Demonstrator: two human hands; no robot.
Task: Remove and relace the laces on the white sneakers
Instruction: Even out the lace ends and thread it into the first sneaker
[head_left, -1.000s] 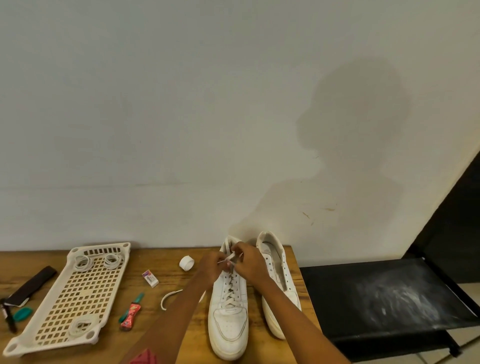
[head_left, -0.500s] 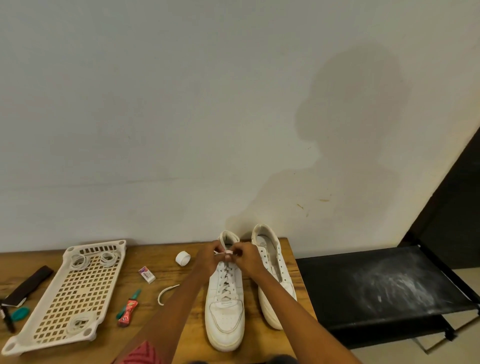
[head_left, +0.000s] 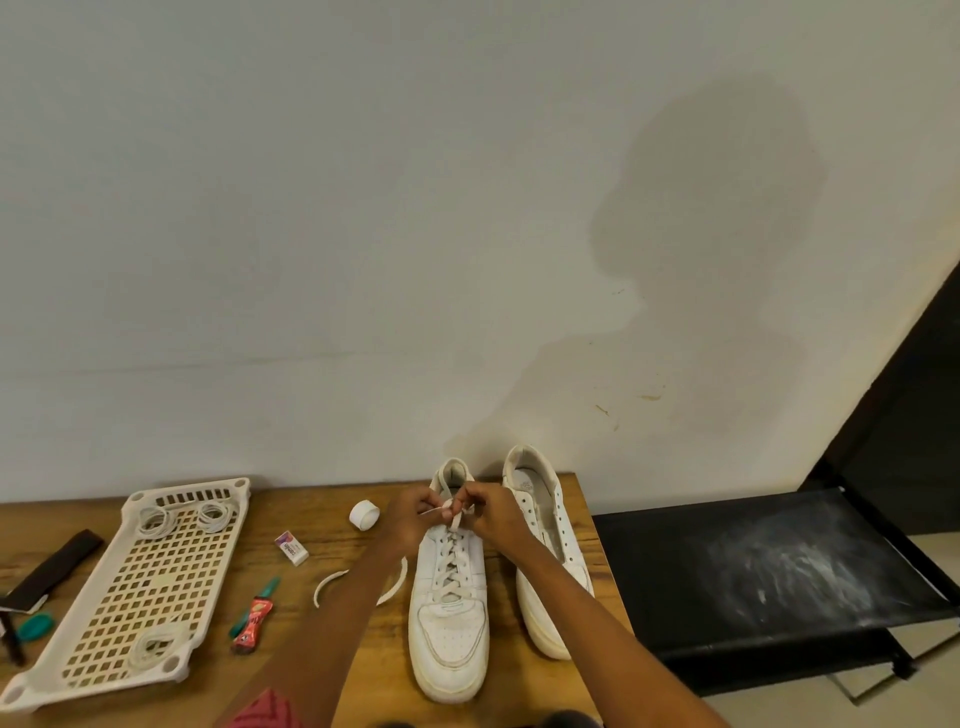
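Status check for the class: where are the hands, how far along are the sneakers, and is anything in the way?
Left hand and right hand both pinching lace ends at laced sneaker top. Other sneaker unlaced. Nothing blocking.

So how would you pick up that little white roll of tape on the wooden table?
Pinch the small white tape roll across its curved outer wall, coming from above. It lies on the wooden table apart from other things, so fingers fit on both sides.

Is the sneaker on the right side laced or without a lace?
Without a lace. The right sneaker shows bare eyelets, while the left sneaker has a lace crossing its front.
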